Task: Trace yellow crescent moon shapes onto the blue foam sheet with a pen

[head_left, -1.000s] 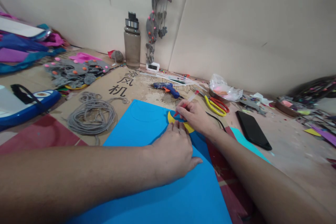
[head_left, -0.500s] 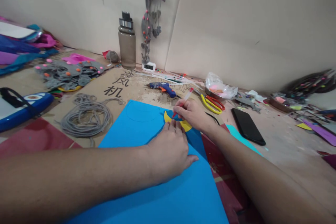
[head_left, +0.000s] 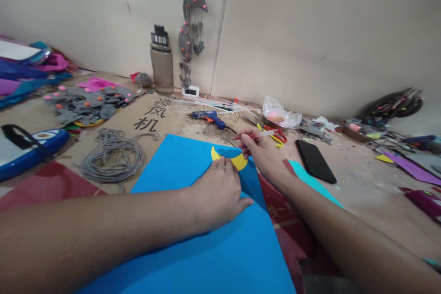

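Note:
A large blue foam sheet [head_left: 193, 248] lies on the cardboard in front of me. On its far edge rests a yellow crescent shape [head_left: 237, 161]. My left hand [head_left: 217, 195] lies flat on the blue sheet, its fingertips pressing the crescent's near edge. My right hand [head_left: 260, 151] sits just right of the crescent, fingers closed round a red-tipped pen [head_left: 262, 134] that lies nearly level, pointing left, its tip off the sheet.
A blue glue gun [head_left: 210, 118], yellow-and-red scissors [head_left: 277, 138] and a black phone [head_left: 315, 161] lie beyond my hands. A coil of grey cord [head_left: 112, 156] is at the left, a bottle [head_left: 161, 64] and grey felt mobile [head_left: 189, 36] by the wall. Craft scraps litter the right side.
My right hand lifted the pen off the crescent and turned it from steep to nearly level. The left hand stayed put. The view shifted slightly.

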{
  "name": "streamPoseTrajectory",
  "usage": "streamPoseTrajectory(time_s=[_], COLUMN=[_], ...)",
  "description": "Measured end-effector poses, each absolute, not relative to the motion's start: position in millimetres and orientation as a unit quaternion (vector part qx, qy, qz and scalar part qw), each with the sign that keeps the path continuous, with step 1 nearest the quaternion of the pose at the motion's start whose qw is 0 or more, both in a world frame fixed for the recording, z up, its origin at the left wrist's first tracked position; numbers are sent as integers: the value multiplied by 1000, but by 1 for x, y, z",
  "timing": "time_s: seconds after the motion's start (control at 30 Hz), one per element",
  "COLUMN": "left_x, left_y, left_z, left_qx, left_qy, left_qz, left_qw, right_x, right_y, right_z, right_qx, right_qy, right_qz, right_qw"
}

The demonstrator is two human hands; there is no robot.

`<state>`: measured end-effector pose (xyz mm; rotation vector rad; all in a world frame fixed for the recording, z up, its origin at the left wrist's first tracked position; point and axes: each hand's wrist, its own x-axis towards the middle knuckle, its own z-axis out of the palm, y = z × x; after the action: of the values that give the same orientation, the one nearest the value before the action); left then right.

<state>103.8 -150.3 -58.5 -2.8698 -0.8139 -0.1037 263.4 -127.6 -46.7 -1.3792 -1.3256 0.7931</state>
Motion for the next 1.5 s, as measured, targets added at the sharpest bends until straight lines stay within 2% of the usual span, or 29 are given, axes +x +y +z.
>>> streamPoseTrajectory(time_s=[0.17, 0.4, 0.63, 0.77, 1.07, 1.37, 1.5], left_x=[103, 101, 103, 103, 109, 116, 112], left_y=[-151, -152, -103, -60, -28, -30, -48], left_z=[-49, -35, -18, -9, -8, -7, -10], left_qx=[-961, -964, -963, -968, -953, -965, -981], left_qy=[-274, -262, -269, -219, -196, -180, -167], left_qz=[-26, -23, -25, 10, 33, 51, 39], left_qw=[32, 22, -7, -123, -230, -183, -88], right_x=[266, 269, 275, 276, 276, 278, 279], right_y=[-143, -142, -137, -137, -139, -139, -137], right_z=[-63, -65, -72, -73, -74, -75, -77], right_qx=[-557, -552, -534, -542, -541, -555, -548], right_qy=[-526, -531, -538, -546, -538, -556, -548], right_qz=[379, 381, 396, 378, 384, 355, 367], right_qw=[520, 518, 518, 515, 520, 507, 515])
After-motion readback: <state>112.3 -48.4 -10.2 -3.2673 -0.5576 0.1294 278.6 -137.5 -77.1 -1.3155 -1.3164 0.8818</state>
